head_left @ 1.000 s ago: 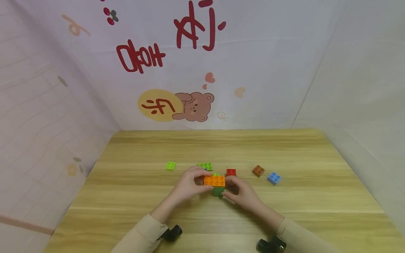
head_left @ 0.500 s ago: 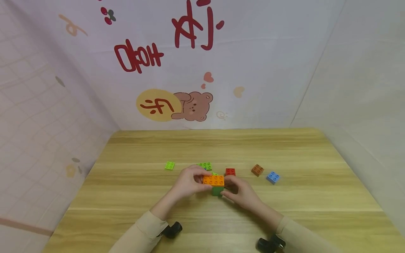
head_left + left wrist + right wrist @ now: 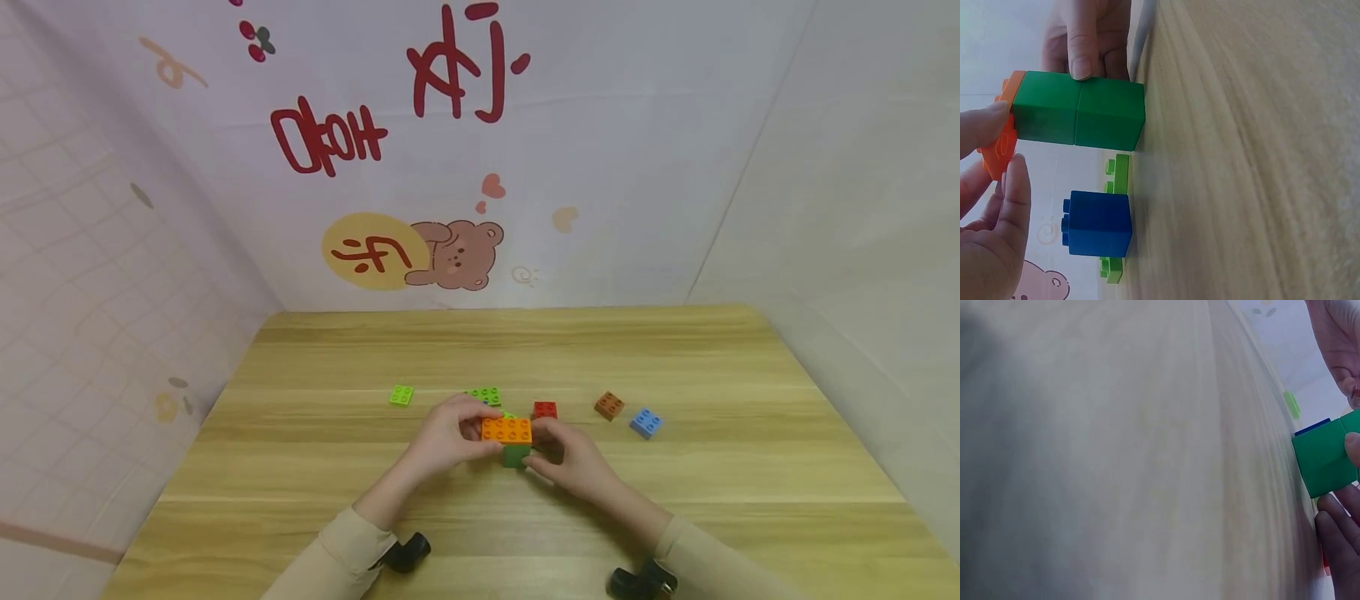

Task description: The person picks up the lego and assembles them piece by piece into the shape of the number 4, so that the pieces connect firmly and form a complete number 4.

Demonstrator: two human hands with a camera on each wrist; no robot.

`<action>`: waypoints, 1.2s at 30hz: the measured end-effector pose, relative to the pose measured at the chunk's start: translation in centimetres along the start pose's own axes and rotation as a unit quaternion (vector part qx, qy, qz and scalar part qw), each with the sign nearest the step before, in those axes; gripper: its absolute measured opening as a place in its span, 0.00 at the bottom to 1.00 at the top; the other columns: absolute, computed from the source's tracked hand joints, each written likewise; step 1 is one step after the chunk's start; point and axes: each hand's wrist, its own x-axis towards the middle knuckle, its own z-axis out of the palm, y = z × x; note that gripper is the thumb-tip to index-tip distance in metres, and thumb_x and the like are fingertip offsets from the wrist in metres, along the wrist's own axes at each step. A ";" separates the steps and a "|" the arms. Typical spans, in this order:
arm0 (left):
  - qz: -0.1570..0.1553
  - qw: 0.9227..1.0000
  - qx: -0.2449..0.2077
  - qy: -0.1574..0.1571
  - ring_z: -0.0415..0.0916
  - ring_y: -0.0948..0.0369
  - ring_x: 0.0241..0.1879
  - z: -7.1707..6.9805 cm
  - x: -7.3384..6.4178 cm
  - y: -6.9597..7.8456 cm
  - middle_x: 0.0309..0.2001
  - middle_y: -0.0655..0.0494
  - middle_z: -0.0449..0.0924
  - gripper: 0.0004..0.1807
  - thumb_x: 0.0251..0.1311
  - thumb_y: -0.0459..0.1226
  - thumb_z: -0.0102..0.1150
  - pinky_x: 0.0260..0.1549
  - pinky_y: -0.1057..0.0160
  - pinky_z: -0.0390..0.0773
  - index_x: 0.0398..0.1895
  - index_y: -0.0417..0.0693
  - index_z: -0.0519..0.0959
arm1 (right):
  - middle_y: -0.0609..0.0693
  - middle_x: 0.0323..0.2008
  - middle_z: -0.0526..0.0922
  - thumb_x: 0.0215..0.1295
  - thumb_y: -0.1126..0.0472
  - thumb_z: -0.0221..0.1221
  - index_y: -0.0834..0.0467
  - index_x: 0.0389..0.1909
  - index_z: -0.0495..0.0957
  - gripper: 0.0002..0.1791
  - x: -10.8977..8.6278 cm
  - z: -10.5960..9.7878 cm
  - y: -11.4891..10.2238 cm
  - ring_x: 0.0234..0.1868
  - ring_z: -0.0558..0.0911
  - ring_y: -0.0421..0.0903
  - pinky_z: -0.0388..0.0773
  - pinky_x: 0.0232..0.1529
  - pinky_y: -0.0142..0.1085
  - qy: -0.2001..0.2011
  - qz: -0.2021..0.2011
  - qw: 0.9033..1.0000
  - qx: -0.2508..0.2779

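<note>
In the head view, my left hand [image 3: 446, 435] pinches a thin orange building brick [image 3: 506, 430] with two rows of studs, thumb on the near side. The left wrist view shows this orange brick lying on top of two stacked green blocks [image 3: 1079, 111], overhanging them toward my left hand. On the other side, my right hand [image 3: 572, 458] grips the green stack between thumb and fingers. The stack stands upright at the tabletop. Beside it in the left wrist view, a blue block [image 3: 1099, 224] sits on a flat lime-green brick [image 3: 1121, 174]; my left hand partly hides these in the head view.
On the wooden table [image 3: 480, 533] lie a small lime brick [image 3: 402, 395] to the left, a red brick [image 3: 545, 409] just behind my hands, and a brown brick [image 3: 609, 405] and a light blue brick [image 3: 647, 422] to the right. A printed white cloth [image 3: 615, 150] hangs behind.
</note>
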 end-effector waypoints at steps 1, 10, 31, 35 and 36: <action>0.000 1.000 0.000 -0.001 0.73 0.61 0.35 0.0 0.0 0.0 0.41 0.59 0.77 0.22 0.49 0.36 0.78 0.33 0.68 0.79 0.50 0.46 0.85 | 0.43 0.49 0.84 0.60 0.61 0.70 0.52 0.55 0.76 0.22 0.0 0.0 0.0 0.49 0.81 0.41 0.79 0.54 0.40 0.000 0.001 1.000 -0.001; 0.001 1.000 -0.009 -0.008 0.73 0.61 0.37 0.0 -0.1 -0.2 0.44 0.59 0.78 0.26 0.48 0.36 0.78 0.36 0.67 0.80 0.53 0.45 0.84 | 0.41 0.49 0.83 0.60 0.60 0.70 0.51 0.54 0.76 0.22 0.0 0.0 0.3 0.50 0.81 0.41 0.79 0.55 0.41 -0.003 -0.016 1.000 -0.008; -0.005 0.997 -0.077 0.006 0.76 0.51 0.48 -0.9 -0.7 -0.7 0.51 0.47 0.78 0.25 0.58 0.38 0.71 0.50 0.49 0.80 0.59 0.45 0.79 | 0.46 0.54 0.82 0.58 0.61 0.72 0.61 0.61 0.73 0.30 -0.2 -1.0 -1.0 0.54 0.81 0.48 0.78 0.55 0.43 0.027 -0.024 0.999 0.013; -0.005 0.995 -0.093 0.047 0.75 0.45 0.51 -1.9 -0.3 -1.3 0.54 0.43 0.78 0.22 0.62 0.36 0.67 0.51 0.46 0.78 0.59 0.41 0.78 | 0.49 0.55 0.81 0.57 0.63 0.72 0.63 0.61 0.72 0.32 0.0 -1.2 -1.3 0.53 0.81 0.49 0.78 0.55 0.46 0.033 -0.042 0.998 0.024; -0.006 0.994 -0.089 0.058 0.75 0.45 0.51 -2.1 -0.1 -1.5 0.54 0.43 0.78 0.22 0.62 0.35 0.67 0.51 0.46 0.78 0.59 0.41 0.79 | 0.51 0.56 0.80 0.57 0.63 0.72 0.63 0.61 0.72 0.32 0.1 -1.2 -1.4 0.53 0.81 0.48 0.78 0.55 0.47 0.034 -0.047 0.998 0.026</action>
